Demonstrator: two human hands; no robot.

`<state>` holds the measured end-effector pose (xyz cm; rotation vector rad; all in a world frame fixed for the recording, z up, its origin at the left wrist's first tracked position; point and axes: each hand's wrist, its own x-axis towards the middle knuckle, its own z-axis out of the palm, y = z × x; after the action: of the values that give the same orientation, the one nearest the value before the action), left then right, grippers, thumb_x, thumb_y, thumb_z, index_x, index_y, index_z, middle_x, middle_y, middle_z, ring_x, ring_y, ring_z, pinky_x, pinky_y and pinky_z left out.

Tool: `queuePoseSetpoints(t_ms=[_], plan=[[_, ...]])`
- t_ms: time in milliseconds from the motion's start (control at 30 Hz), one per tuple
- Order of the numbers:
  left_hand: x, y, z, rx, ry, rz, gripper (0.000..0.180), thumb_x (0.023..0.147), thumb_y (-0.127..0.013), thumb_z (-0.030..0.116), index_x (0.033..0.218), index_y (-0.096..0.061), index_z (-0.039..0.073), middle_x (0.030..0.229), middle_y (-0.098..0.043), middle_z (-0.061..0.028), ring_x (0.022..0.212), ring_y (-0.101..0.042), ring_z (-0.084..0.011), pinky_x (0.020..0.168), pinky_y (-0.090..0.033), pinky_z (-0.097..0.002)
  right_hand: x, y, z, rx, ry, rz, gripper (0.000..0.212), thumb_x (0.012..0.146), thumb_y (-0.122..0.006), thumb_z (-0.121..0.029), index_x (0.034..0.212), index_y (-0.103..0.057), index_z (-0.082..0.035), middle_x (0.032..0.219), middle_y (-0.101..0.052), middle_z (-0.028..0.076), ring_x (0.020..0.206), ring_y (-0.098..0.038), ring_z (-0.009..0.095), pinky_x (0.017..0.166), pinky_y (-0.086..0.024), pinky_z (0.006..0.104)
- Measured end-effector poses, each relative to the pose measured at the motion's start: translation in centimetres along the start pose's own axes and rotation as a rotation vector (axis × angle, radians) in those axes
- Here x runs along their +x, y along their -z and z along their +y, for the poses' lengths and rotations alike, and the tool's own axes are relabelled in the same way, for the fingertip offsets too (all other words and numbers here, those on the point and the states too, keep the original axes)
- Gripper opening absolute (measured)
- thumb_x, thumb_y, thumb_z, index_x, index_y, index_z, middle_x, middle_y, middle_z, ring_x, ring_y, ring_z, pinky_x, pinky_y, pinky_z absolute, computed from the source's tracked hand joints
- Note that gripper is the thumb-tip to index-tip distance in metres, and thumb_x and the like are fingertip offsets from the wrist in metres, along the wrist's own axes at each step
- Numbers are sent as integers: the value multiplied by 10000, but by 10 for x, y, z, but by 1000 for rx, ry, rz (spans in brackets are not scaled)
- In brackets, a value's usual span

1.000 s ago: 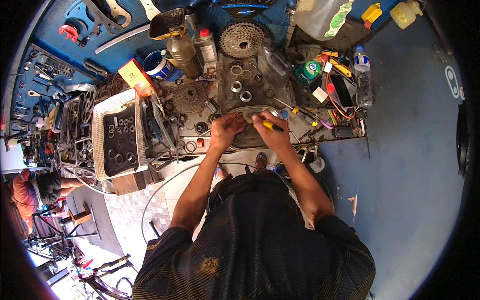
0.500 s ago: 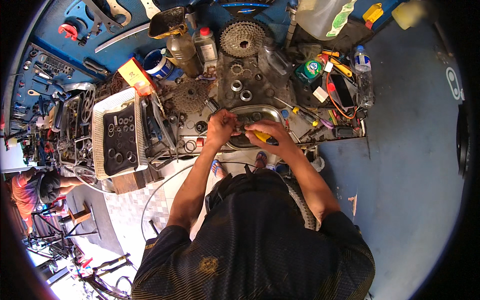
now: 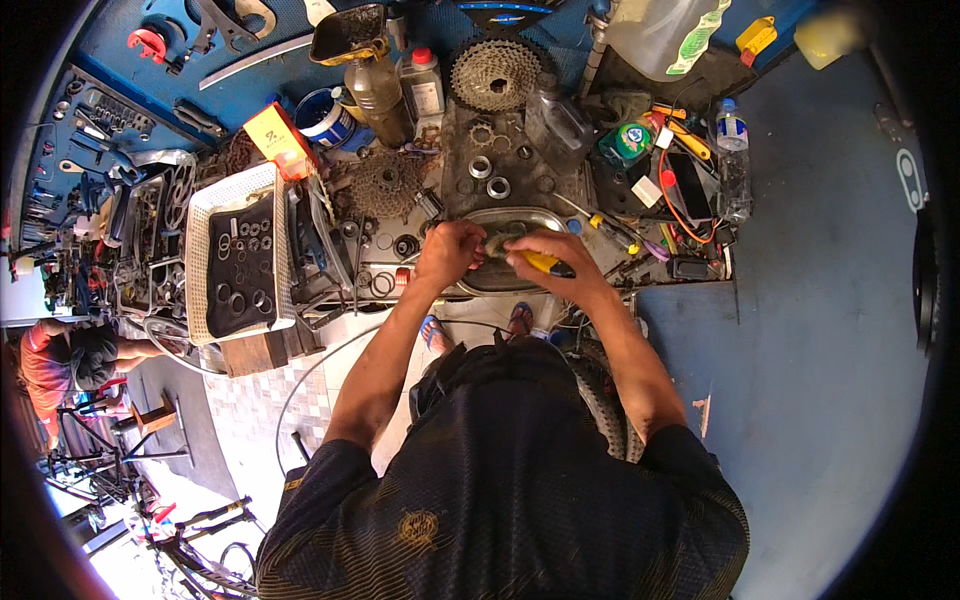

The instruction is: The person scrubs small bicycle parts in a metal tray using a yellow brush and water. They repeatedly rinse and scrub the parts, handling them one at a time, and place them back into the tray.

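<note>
Both of my hands meet over a shallow metal tray [image 3: 515, 211] near the bench's front edge. In my right hand [image 3: 578, 272] is a tool with a yellow and black handle [image 3: 545, 262]. Its working end, by my fingertips, is too blurred to name. Close by on the left, my left hand [image 3: 447, 256] has its fingers pinched together beside the tool's end. Whatever small piece those fingers hold is hidden. Two metal rings [image 3: 498, 187] lie on the dark mat beyond the tray. A dark cassette [image 3: 382, 185] rests to the far left of it.
A white basket [image 3: 195, 300] with rings and bearings stands at left. Behind are a large cassette [image 3: 494, 76], bottles [image 3: 425, 85] and a blue-white tub [image 3: 325, 118]. At right lie a screwdriver [image 3: 612, 231], a phone [image 3: 688, 185] and a water bottle [image 3: 733, 150]. Another person [image 3: 50, 365] is at far left.
The whole view has shifted slightly. My right hand and its tool have moved a little right and away from my left hand. The left hand stays closed.
</note>
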<state>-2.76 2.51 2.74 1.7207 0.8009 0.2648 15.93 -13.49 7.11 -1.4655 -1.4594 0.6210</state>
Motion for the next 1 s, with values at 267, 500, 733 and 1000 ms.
queuePoseSetpoints(t_ms=[267, 500, 733, 1000], plan=[[3, 6, 8, -48, 118, -206, 224, 1066, -519, -36, 1165, -719, -34, 918, -739, -95, 632, -732, -168, 577, -632, -318, -2, 2, 10, -24, 211, 14, 273, 920, -859, -167, 1168, -753, -127, 1050, -779, 118, 917, -751, 335, 780, -593, 434], [4, 3, -20, -335, 59, -165, 350, 1045, -556, -82, 1357, -694, -4, 1002, -729, -96, 983, -748, -188, 682, -648, -314, -30, 12, 25, -524, -139, -118, 263, 932, -837, -275, 1117, -773, -100, 1017, -777, 126, 885, -751, 356, 768, -600, 439], [-4, -5, -20, -356, 62, -82, 374, 1011, -617, -72, 1372, -686, -8, 1035, -766, -119, 1007, -760, -218, 830, -652, -346, -29, 2, 17, -248, -268, 58, 247, 937, -817, -254, 1073, -784, -51, 1016, -799, 128, 943, -768, 319, 850, -593, 406], [1, -1, -11, -267, 151, -44, 332, 1045, -604, -18, 1374, -629, 14, 1076, -755, -113, 920, -785, -241, 718, -682, -372, -27, -1, 9, -319, -325, 7, 317, 949, -796, -345, 1070, -784, -52, 1025, -800, 125, 950, -772, 314, 849, -585, 406]])
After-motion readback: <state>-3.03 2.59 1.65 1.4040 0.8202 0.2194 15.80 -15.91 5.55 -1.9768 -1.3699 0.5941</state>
